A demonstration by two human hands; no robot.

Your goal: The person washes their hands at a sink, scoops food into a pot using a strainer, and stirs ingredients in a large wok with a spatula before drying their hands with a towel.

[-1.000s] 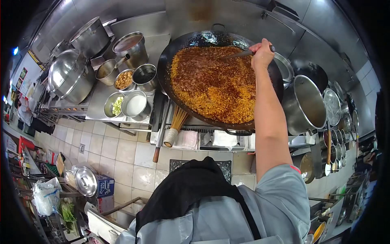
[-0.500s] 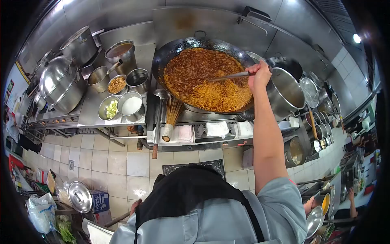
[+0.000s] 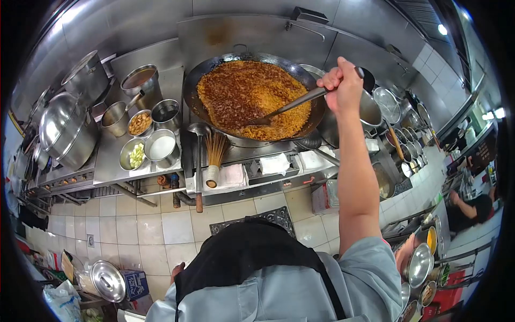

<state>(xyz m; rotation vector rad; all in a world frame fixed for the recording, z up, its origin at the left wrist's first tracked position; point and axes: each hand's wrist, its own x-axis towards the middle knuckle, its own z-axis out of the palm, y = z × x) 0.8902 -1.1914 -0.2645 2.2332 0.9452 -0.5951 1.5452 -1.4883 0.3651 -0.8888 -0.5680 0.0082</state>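
Note:
My right hand is closed around the upper end of the long handle of a wok spatula. The spatula slants down to the left, and its blade lies in the food, near the front of the wok. A large dark wok holds this food, a crumbly yellow-orange mass with red-brown sauce over its left and back parts. Of my left hand, only a small part shows low beside my black apron; its fingers are mostly hidden.
Left of the wok stand a ladle, a bamboo brush, a bowl of white powder, a bowl of green pieces and a pot of dark liquid. Folded white cloths line the front ledge. Another person is at far right.
The view has swung right. My right hand has moved up and rightward relative to the wok, and the spatula's blade sits nearer the wok's front. The yellow patch now reaches further back.

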